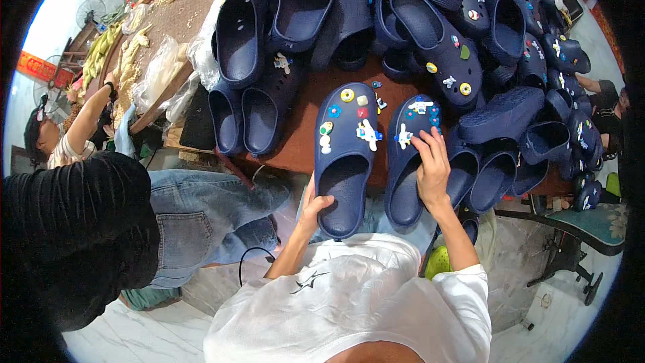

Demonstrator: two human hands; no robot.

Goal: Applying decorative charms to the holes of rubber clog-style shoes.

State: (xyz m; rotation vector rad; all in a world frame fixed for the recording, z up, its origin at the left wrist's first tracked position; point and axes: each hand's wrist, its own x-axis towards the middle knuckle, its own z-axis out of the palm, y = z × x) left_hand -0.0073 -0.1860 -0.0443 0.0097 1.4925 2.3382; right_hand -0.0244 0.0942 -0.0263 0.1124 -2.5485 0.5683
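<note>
My left hand (314,210) holds a navy clog (346,181) by its heel end, thumb hooked inside the opening and fingers hidden beneath. Colourful charms, among them a white winged figure (367,134), flowers and a yellow ring, dot its upper. Beside it, a second navy clog (403,195) points the same way, with white and blue charms on its toe. My right hand (433,167) is closed over that clog's right side, fingertips touching the upper near the charms; its thumb is hidden. A few small loose charms (380,103) lie on the brown tabletop (302,124) between the toes.
Navy clogs (463,33), many with charms, are heaped across the far and right side of the table. Close on my left sits a person in black and jeans (195,228). Further left, other people work around a round table (185,13) with pale produce and plastic bags.
</note>
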